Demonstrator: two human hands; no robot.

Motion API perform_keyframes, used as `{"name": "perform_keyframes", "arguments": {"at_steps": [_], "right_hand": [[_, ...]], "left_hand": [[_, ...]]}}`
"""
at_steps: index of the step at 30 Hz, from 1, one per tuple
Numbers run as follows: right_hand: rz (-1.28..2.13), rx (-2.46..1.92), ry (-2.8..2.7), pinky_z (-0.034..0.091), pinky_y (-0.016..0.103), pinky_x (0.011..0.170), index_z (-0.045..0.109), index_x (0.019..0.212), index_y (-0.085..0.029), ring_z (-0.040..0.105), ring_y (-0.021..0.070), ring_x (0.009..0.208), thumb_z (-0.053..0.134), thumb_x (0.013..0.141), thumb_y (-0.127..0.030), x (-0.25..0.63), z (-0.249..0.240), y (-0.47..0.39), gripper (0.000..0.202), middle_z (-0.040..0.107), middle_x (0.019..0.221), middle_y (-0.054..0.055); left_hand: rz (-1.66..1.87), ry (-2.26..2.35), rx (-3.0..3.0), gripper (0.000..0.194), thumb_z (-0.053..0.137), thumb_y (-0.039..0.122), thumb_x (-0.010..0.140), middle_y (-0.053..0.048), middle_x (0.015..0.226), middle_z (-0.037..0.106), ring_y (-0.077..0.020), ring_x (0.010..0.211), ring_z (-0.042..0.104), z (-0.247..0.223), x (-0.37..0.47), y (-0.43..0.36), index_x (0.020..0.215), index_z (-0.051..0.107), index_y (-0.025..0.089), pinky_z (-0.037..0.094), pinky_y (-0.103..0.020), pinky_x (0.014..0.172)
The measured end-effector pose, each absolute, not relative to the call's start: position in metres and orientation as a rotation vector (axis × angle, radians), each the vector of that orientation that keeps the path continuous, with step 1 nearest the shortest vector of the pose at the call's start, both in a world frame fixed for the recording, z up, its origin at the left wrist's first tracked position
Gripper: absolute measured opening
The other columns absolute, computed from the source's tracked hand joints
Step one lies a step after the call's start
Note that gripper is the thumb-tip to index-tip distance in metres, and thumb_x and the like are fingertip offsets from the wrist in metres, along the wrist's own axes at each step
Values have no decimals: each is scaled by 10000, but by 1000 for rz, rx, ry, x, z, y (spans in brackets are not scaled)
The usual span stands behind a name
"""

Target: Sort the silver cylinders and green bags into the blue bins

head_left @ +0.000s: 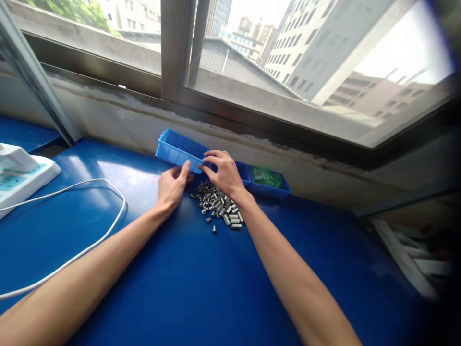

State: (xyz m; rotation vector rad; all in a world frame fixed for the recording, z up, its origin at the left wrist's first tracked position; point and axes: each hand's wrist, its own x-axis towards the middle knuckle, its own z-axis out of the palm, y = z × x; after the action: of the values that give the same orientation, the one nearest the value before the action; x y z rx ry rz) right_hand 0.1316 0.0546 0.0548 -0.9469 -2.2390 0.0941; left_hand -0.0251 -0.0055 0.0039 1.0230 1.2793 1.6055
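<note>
A long blue plastic bin is held tilted between my two hands, its inside partly visible. My left hand grips it from the front and below, thumb on the near wall. At the bin's right end, my right hand pinches the wall with thumb and fingers. Right under the hands lies a pile of small metal screws and hex standoffs on the blue table. A second blue bin sits behind my right hand, mostly hidden by it.
Farther right stands another blue bin with green packets inside. A white power strip is at the left, and a white cable loops over the blue table. The window frame and wall border the table's far edge.
</note>
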Motion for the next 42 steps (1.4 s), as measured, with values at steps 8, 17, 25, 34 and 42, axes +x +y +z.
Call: {"name": "perform_keyframes", "arguments": {"at_steps": [8,17,25,34,42], "right_hand": [[33,-1055,-2365,491,501,1047,807,1039,-191,574,324,1209,723,913,-230,135,32,58,157,747,1250,92],[1,-1018,-2077,482,460,1056,768,1058,-233,628,270,1161,615,966,-257,193,41,22,180,777,1151,66],[-166,-1483,-1430,433,552,1068,735,958,-209,606,330,1145,700,859,-467,313,9,22,278,724,1114,146],[363,-1487,-1649,361,478,1171,544,613,-209,445,387,1447,878,518,-733,380,4,9,628,498,1516,218],[669,-1243,-1608,571,318,755,516,872,-229,665,195,898,982,481,-518,394,44,-21,674,642,1243,66]], "left_hand": [[1537,1475,1324,448,532,537,960,-27,667,707,-180,593,661,12,-15,-22,756,715,183,494,-264,553],[1491,1596,1814,182,565,286,917,-24,819,672,-201,782,612,6,-17,-14,940,725,203,494,-343,796],[1057,1254,2706,266,504,279,1016,-115,1149,715,-300,1123,574,10,15,-21,1166,700,179,500,-470,1004],[838,1342,2838,378,469,390,1045,-173,1445,586,-393,1412,439,19,66,-17,1254,701,176,450,-577,1098],[839,1312,2749,572,567,517,980,-167,1484,563,-379,1460,411,15,48,-30,1459,569,203,407,-573,1171]]}}
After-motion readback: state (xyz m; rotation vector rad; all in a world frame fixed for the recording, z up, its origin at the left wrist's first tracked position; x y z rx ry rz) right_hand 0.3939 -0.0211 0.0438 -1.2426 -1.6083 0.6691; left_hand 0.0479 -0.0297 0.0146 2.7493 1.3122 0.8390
